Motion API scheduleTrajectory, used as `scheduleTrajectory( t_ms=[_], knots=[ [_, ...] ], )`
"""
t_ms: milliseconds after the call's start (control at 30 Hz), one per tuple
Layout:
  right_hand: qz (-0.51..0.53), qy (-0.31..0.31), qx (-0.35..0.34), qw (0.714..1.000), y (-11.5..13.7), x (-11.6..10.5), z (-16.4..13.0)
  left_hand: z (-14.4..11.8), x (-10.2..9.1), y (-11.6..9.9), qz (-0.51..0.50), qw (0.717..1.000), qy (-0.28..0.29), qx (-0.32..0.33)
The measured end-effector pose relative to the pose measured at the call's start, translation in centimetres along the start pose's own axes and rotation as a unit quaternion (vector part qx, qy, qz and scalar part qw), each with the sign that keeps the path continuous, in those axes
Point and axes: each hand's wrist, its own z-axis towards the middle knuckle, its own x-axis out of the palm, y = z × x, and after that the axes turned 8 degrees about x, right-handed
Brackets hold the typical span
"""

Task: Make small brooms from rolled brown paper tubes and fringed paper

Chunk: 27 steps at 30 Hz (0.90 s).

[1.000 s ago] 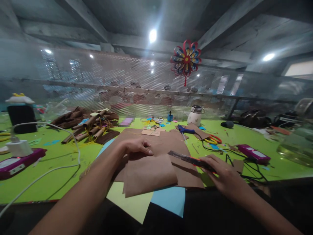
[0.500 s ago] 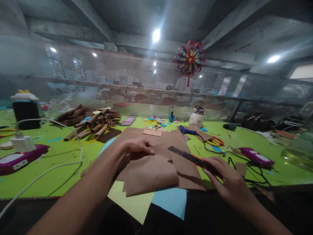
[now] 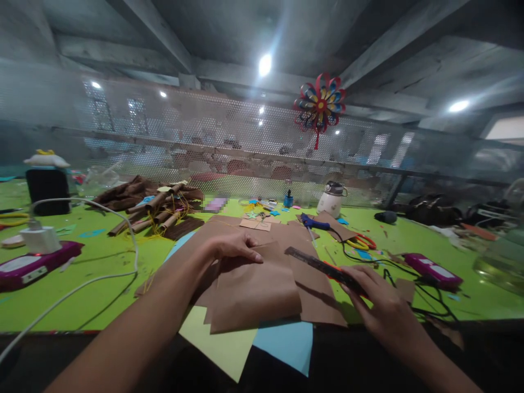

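Note:
My left hand point(image 3: 233, 246) rests palm down on a stack of brown paper sheets point(image 3: 256, 289), fingertips pressing the far edge of the top sheet. My right hand point(image 3: 374, 292) grips the near end of a dark ruler point(image 3: 317, 263) that points up and left, its tip over the brown paper. Under the brown stack lie a pale yellow sheet point(image 3: 221, 344) and a light blue sheet point(image 3: 286, 341) that hang over the near table edge.
The green table point(image 3: 102, 273) carries rolled brown paper tubes point(image 3: 155, 210), a white charger with cable point(image 3: 41, 238), two magenta cases point(image 3: 33, 265) point(image 3: 436, 268), orange scissors point(image 3: 362, 240), a blue tool point(image 3: 313, 221), black cables point(image 3: 413, 284) and a white jar point(image 3: 331, 197). A mesh screen stands behind.
My right hand has lifted the ruler's far end slightly and drawn it a little right. The left hand stays pressed on the brown paper. The view has tilted slightly.

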Motion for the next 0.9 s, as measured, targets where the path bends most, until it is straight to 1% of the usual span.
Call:
scheduleTrajectory(
  t_ms=[167, 300, 433, 600, 667, 800, 900],
  knots=[
    [0.007, 0.003, 0.025, 1.0, -0.3, 0.6, 0.2, -0.1, 0.0, -0.1, 0.015, 1.0, 0.006, 0.0],
    [0.039, 0.015, 0.01, 0.999, -0.1, 0.9, -0.4, -0.3, 0.2, -0.2, -0.001, 1.0, 0.012, -0.004],
    [0.06, -0.004, 0.002, 0.998, 0.3, 0.7, -0.7, -0.2, 0.3, 0.0, -0.03, 0.999, 0.022, 0.015],
    [0.06, -0.009, 0.008, 0.998, 0.2, 0.7, -0.8, -0.1, 0.0, 0.0, 0.021, 0.999, 0.027, -0.001],
    [0.059, -0.003, 0.002, 0.998, 0.2, 0.8, -0.9, -0.2, 0.0, -0.1, 0.025, 0.999, 0.026, 0.0],
    [0.063, 0.018, -0.009, 0.998, 0.1, 0.7, -0.8, -0.4, 0.2, -0.2, -0.014, 1.0, 0.028, 0.0],
    [0.05, 0.025, -0.014, 0.998, -0.4, 0.4, -0.1, -0.4, 0.4, -0.3, -0.028, 0.999, 0.032, -0.005]
  ],
)
